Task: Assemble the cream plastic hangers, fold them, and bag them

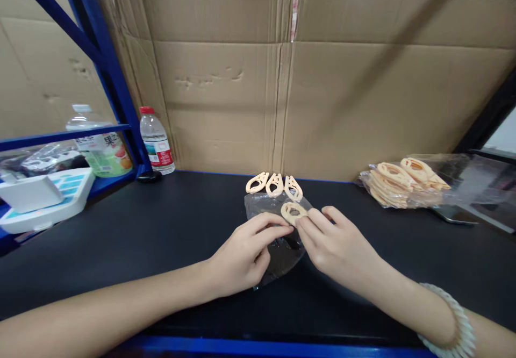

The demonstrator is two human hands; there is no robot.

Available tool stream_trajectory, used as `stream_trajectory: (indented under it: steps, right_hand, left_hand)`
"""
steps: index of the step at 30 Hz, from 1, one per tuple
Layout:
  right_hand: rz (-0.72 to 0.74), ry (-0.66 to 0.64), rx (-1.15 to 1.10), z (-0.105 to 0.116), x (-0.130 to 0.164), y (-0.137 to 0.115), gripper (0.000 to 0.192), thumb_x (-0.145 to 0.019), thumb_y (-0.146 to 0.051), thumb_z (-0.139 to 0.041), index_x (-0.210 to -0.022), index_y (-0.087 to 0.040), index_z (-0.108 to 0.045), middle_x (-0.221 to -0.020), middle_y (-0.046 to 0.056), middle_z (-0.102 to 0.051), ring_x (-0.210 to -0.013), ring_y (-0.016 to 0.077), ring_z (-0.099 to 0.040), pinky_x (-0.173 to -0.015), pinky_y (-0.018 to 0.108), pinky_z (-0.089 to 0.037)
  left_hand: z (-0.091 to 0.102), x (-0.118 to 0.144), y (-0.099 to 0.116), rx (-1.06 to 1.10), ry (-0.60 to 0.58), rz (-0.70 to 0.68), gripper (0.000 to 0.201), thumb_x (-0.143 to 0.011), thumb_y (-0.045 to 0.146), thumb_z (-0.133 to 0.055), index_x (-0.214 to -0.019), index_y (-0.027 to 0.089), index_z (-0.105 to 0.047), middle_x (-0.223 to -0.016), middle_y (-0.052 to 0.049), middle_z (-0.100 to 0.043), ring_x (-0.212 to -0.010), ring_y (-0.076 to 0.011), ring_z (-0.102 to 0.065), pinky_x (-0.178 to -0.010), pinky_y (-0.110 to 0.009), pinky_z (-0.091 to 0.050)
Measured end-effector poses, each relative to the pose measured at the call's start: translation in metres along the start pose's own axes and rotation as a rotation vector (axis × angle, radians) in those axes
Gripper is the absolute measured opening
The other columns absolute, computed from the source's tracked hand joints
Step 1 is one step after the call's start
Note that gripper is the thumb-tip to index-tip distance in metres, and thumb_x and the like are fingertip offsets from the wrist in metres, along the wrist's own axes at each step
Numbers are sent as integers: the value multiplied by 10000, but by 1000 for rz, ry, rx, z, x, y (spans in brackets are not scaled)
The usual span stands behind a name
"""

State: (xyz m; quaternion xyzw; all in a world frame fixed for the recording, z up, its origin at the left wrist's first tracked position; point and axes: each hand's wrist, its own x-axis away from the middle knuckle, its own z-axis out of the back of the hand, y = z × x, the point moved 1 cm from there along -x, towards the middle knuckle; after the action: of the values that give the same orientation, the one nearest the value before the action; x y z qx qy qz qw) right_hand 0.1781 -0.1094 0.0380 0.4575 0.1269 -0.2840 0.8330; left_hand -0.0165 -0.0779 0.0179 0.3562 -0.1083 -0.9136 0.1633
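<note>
Cream-coloured, teardrop-shaped plastic hair clip sits pinched between the two hands at the middle of the black bench, right at the mouth of a small clear plastic bag. The left hand lies on the bag, its fingers pressed together and stretched forward so the tips meet the clip's lower edge. The right hand comes in from the other side, thumb and forefinger closed on the clip's right rim, the remaining fingers loosely curled beside them. A white beaded bracelet circles the right wrist.

Just behind the held clip, three more cream clips of the same shape lie side by side in a row on the bench, touching or nearly touching one another, near the foot of the brown cardboard sheets that wall off the back. Off to the right, well apart from the hands, a heap of the same clips rests in a crinkled clear bag. To the left, a clear water bottle with a red cap stands upright beside the blue metal shelf frame. Beyond the frame a larger bottle with a fruit label stands behind a white and pale blue scale.
</note>
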Motion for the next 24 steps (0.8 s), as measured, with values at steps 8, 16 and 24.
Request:
stream_trajectory:
  steps: [8,16,24]
  right_hand:
    - [-2,-6,-84,-11,3,-15,244,-845,-47,-456,-774,-102,-683,-909,135,-621,-804,232,-517,-670,381,-383]
    - [0,-47,-31,-15,6,-11,301,-869,-79,-439,-1063,-43,-666,-1259,187,-557,-1088,323,-498,-802,453,-436]
    - [-208,-311,-153,-34,17,-9,555,-844,-271,-607,-1361,-134,-458,-1392,160,-472,-1233,363,-437,-859,478,-461]
  left_hand:
    - [0,-1,4,73,-94,-21,606,-714,-68,-381,-1251,187,-498,-1262,-100,-505,-1185,-192,-484,-993,-325,-443]
    - [10,-7,-12,26,-38,132,206,-852,157,-494,-1042,170,-573,-1028,-65,-622,-958,-177,-580,-875,-318,-489]
    - [10,-2,-55,-352,-389,323,582,-924,513,-381,-1442,263,-286,-1520,-89,-283,-1402,-334,-194,-1090,-637,-131]
